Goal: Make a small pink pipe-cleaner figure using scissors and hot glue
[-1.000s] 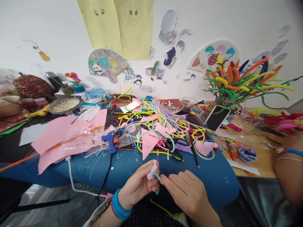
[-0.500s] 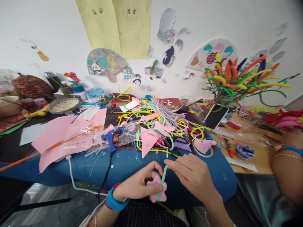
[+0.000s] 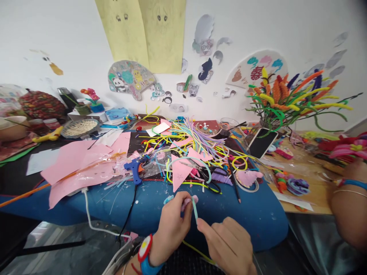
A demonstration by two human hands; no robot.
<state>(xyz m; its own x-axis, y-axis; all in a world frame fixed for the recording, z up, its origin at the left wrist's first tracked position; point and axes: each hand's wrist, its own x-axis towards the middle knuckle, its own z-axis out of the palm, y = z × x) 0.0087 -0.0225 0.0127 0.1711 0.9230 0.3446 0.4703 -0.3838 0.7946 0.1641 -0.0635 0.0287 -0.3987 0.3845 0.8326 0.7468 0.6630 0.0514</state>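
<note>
My left hand (image 3: 175, 219) is closed round a small fluffy pink piece (image 3: 186, 202), which is mostly hidden behind its fingers. A light green pipe cleaner (image 3: 195, 209) runs from the pink piece down to my right hand (image 3: 226, 238), whose fingertips pinch its lower end. Just beyond my left hand, a light blue fluffy bit (image 3: 168, 199) shows above the blue mat (image 3: 155, 208). Both hands are over the front edge of the mat.
A blue glue gun (image 3: 134, 170), pink paper (image 3: 77, 162), scissors (image 3: 213, 177) and a heap of pipe cleaners (image 3: 197, 137) lie beyond my hands. A phone (image 3: 262, 142) leans at right. Another person's arm (image 3: 348, 206) is at the far right.
My left hand has turned and risen, covering most of the pink piece. My right hand has moved down, drawing the green strip's end downward. A pencil and the light blue bit now show.
</note>
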